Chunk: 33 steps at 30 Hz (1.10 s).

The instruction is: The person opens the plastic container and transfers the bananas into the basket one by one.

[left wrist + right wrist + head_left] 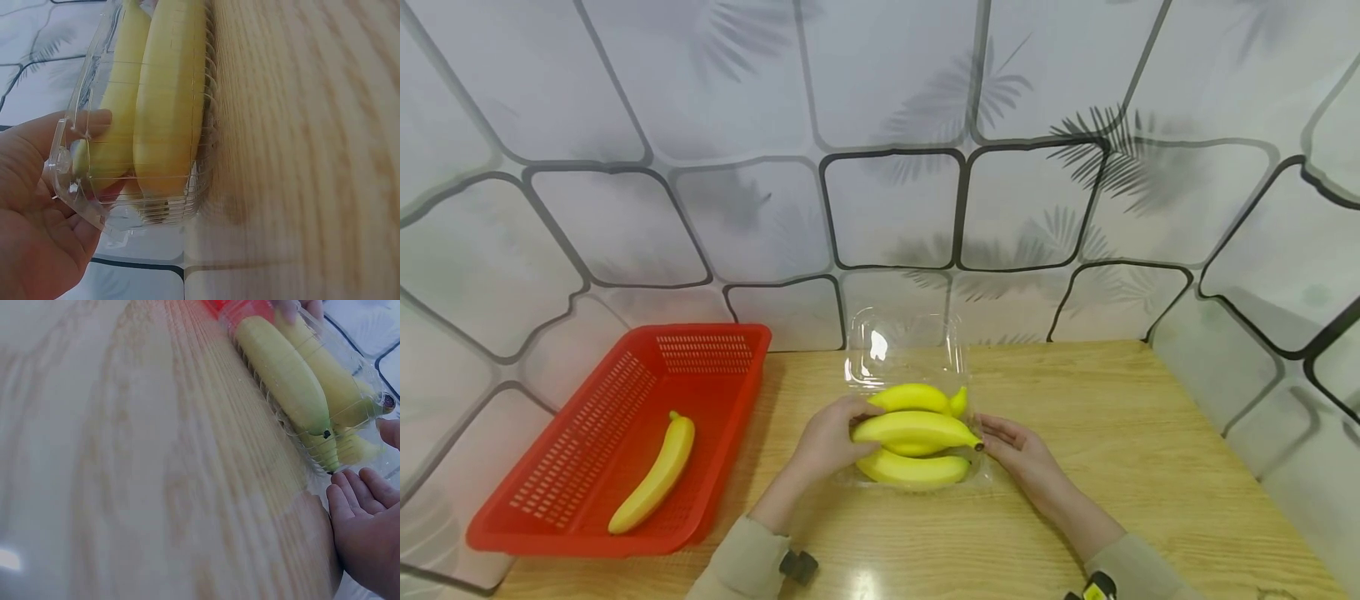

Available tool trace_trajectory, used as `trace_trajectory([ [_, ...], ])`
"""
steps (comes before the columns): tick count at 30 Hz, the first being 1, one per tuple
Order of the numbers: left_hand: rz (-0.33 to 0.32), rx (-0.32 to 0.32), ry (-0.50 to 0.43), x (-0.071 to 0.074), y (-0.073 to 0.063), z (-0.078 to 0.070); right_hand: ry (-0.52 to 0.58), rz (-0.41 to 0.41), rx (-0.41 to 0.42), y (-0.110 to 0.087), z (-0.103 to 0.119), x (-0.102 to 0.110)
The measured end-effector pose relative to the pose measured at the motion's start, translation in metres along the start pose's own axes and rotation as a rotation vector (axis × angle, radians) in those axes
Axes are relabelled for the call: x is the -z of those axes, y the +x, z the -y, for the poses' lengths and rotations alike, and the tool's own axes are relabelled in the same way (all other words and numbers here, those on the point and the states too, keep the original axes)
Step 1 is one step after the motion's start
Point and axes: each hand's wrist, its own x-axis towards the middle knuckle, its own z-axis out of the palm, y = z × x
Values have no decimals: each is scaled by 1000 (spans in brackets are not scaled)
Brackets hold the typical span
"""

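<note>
A clear plastic clamshell box (979, 478) sits on the table with several yellow bananas inside, its lid (910, 346) raised at the back. One banana (917, 430) lies on top of the others, its dark-tipped stem reaching the right wall. My left hand (837, 435) grips this top banana's left end between thumb and fingers; in the left wrist view the thumb (99, 120) lies on the yellow skin inside the box wall. At the box's right side is my right hand (1026, 462), thumb by the stem tip, its fingers (356, 494) stretched out along the clear wall.
A red plastic basket (730, 467) with slotted walls stands at the left, one banana (658, 475) lying in it. The wooden table (1150, 433) ends at a wall (895, 208) with a stone and leaf pattern behind and at both sides.
</note>
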Motion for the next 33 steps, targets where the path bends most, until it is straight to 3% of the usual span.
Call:
trace_trajectory([
  [8, -15, 52, -168, -1, 1, 3, -6, -1, 5, 0, -1, 1],
  [17, -98, 127, -247, -2, 0, 4, 11, -1, 1, 0, 0, 1],
  [24, -152, 145, -283, -2, 2, 4, 0, 2, 18, 1, 1, 1],
  [33, -228, 231, -432, -5, -1, 4, -4, -19, 7, 1, 1, 0],
])
